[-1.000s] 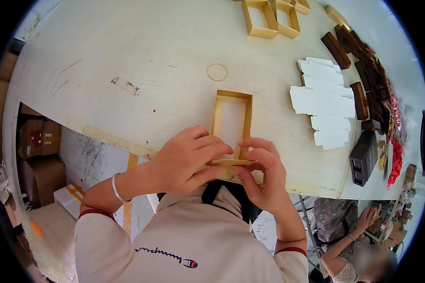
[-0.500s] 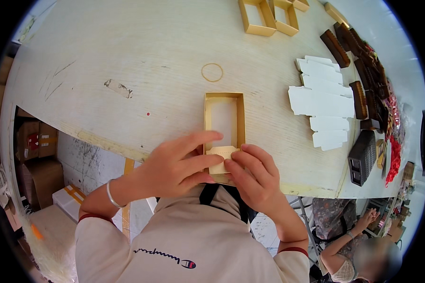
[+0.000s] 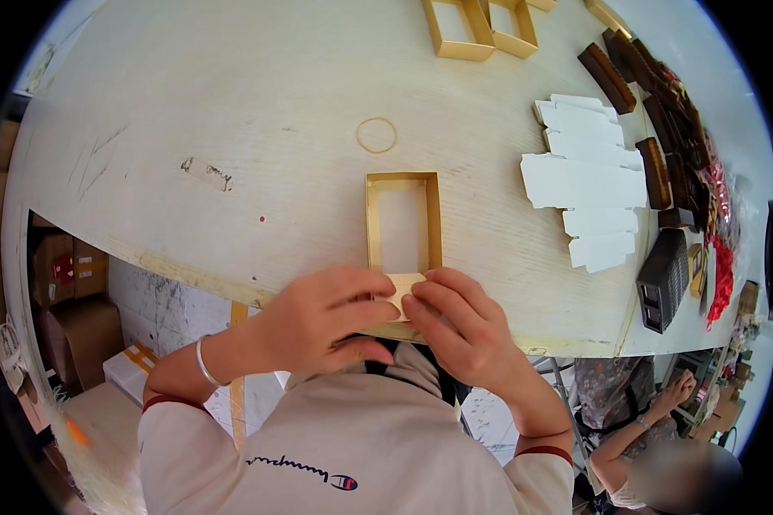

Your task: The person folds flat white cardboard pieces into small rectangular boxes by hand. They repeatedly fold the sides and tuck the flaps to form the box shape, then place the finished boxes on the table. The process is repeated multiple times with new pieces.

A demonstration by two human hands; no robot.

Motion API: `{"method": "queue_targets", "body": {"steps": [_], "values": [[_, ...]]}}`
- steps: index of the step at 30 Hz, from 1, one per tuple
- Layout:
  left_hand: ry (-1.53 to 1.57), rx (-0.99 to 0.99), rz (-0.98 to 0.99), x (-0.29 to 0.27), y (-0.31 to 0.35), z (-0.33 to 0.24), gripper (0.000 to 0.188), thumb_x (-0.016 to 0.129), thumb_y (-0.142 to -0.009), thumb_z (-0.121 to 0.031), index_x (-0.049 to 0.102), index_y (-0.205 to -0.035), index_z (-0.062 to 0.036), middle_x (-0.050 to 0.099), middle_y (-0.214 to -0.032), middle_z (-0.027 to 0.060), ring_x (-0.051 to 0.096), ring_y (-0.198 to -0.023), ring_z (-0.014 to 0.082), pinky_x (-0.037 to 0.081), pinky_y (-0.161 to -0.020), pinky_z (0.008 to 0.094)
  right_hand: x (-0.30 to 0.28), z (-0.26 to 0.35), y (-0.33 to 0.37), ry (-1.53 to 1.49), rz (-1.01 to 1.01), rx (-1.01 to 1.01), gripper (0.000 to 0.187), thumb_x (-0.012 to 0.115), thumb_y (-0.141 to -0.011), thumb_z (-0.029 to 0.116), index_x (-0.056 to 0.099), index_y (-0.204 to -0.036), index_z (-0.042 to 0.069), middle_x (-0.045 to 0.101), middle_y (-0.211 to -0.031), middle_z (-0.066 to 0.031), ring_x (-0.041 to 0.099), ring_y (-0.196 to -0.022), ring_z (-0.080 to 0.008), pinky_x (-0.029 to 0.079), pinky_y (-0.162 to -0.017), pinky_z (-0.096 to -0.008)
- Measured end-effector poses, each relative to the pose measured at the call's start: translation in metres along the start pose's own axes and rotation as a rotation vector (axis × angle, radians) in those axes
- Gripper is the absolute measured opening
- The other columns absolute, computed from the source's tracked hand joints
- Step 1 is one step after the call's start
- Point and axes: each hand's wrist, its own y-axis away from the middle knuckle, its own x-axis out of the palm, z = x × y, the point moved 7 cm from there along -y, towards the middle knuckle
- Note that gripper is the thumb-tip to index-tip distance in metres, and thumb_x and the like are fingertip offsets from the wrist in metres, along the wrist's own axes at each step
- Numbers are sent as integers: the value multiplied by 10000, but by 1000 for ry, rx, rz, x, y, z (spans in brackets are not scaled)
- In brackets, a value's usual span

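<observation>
A shallow open cardboard box (image 3: 440,223), tan with a pale inner floor, lies on the table in front of me. Its near end flap (image 3: 408,281) is folded outward toward me. At the flap's left side is my left hand (image 3: 322,318), its fingers on the box end and its thumb lower and apart. My right hand (image 3: 459,326) grips the flap's right side with bent fingers close together. Both hands hide the box's near corners. Beyond the box lies a thin tan rubber band (image 3: 377,136) in a loop.
Flat white box blanks (image 3: 584,180) lie stacked at the right. More tan boxes (image 3: 462,47) stand at the far edge. Dark brown blocks (image 3: 607,79) and a dark ridged case (image 3: 663,279) line the right side. A co-worker's hands (image 3: 678,390) show at lower right.
My left hand's index finger has drawn back from inside the box to the flap. The right hand stays at the flap. The view has shifted slightly.
</observation>
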Motion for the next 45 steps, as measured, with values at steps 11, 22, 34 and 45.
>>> {"method": "queue_targets", "body": {"steps": [11, 22, 34, 45], "values": [[-345, -36, -47, 13, -2, -17, 220, 657, -683, -1, 611, -897, 12, 631, -869, 94, 571, -600, 193, 470, -499, 279, 7, -1, -13, 18, 254, 96, 215, 606, -712, 45, 592, -922, 5, 547, -835, -93, 525, -917, -245, 418, -942, -408], [-350, -113, 125, 17, -3, -14, 237, 612, -724, 5, 592, -960, 22, 594, -906, 112, 589, -683, 211, 490, -546, 304, 4, -6, -11, -110, 257, 99, 406, 618, -750, 39, 554, -1146, -28, 569, -915, -124, 543, -990, -300, 381, -1026, -485], [-273, -157, 36, 1, -4, -9, 269, 764, -754, -182, 634, -951, -52, 489, -728, 57, 518, -617, 206, 418, -480, 325, -13, -20, 11, -320, 229, 211, 412, 748, -751, 134, 605, -1118, 14, 558, -876, -75, 525, -805, -264, 425, -747, -367], [-180, -149, 76, 20, 7, -11, 173, 754, -767, -92, 625, -864, -32, 556, -690, 91, 549, -561, 274, 431, -477, 363, 4, -11, 17, -175, 223, 203, 339, 710, -672, 69, 635, -1000, 27, 539, -958, -134, 538, -872, -310, 452, -779, -381]]}}
